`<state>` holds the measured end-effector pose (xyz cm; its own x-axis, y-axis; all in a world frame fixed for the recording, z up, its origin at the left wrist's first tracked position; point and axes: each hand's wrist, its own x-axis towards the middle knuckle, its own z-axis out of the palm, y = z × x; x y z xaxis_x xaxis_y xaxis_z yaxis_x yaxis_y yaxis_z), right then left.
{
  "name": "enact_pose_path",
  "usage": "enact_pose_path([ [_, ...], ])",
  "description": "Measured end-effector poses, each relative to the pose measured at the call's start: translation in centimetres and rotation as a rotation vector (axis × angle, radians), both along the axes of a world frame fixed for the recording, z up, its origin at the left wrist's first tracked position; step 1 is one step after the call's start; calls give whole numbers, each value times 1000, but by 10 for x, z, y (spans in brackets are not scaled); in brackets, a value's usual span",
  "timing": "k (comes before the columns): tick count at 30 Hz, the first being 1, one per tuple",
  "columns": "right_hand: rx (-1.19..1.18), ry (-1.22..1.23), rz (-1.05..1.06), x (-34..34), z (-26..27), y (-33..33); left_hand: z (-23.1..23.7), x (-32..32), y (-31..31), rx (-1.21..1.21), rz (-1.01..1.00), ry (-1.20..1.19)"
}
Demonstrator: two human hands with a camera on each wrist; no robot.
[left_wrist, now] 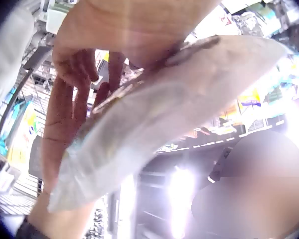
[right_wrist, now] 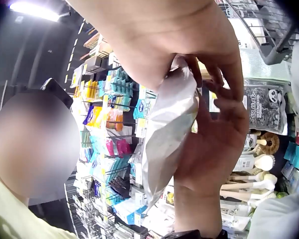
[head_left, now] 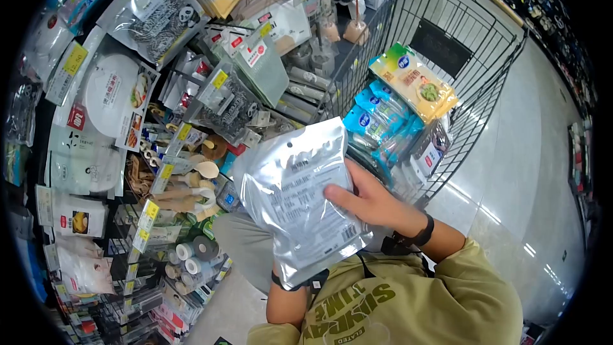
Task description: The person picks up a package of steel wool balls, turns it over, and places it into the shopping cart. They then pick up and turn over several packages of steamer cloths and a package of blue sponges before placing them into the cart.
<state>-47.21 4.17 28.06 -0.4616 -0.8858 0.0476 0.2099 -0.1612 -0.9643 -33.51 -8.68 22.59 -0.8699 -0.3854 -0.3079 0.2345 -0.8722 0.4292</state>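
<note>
A shiny silver foil bag (head_left: pixel 300 198) with printed text and a barcode is held tilted in front of my chest. My right hand (head_left: pixel 373 198) grips its right edge, thumb lying across the printed face and fingers behind. Underneath, my left hand (right_wrist: pixel 204 144) holds the bag from its far side; in the head view only that wrist shows below the bag's lower end. The left wrist view catches the bag's edge-on side (left_wrist: pixel 124 129) running out from my left palm.
To the right stands a black wire shopping cart (head_left: pixel 472 108) holding blue packs (head_left: pixel 380 115) and a yellow pack (head_left: pixel 415 80). On the left, a shelf rack carries wooden brushes (head_left: pixel 191 195), a bagged steel-wool pack (head_left: pixel 163 19) and a round white packaged item (head_left: pixel 112 96). Grey floor (head_left: pixel 517 172) lies beyond the cart.
</note>
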Motion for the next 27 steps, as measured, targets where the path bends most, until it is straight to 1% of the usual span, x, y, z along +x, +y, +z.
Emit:
enact_pose_path([
  [3,29,-117,-39,-1,-8,5,-4,12,-5,-66,74,-156],
  [5,40,-136,-147,-4,-7,8,-6,17,-10,-107,115,-243],
  [8,-12,-204,-289,-14,-2,7,8,22,-11,59,-25,103],
  [9,-36,-230,-315,-18,-2,6,2,25,-3,-174,45,-28],
  [10,-60,-253,-337,-21,-2,5,10,21,3,-278,25,-85],
  [12,-59,-207,-346,-24,4,6,31,18,12,-487,-6,-203],
  [14,-52,-152,-343,-25,9,6,34,17,15,-517,43,-163],
  [18,-98,-187,-362,-26,12,6,40,8,21,-492,187,-94],
  [21,-114,-220,-373,-27,14,7,33,11,20,-522,190,-130],
  [23,-117,-213,-365,-28,16,10,35,9,22,-526,211,-138],
  [24,-125,-249,-370,-28,16,11,36,8,22,-530,222,-141],
  [26,-143,-319,-380,-29,17,12,33,8,20,-593,243,-140],
  [27,-140,-301,-378,-29,16,12,32,8,20,-625,254,-140],
])
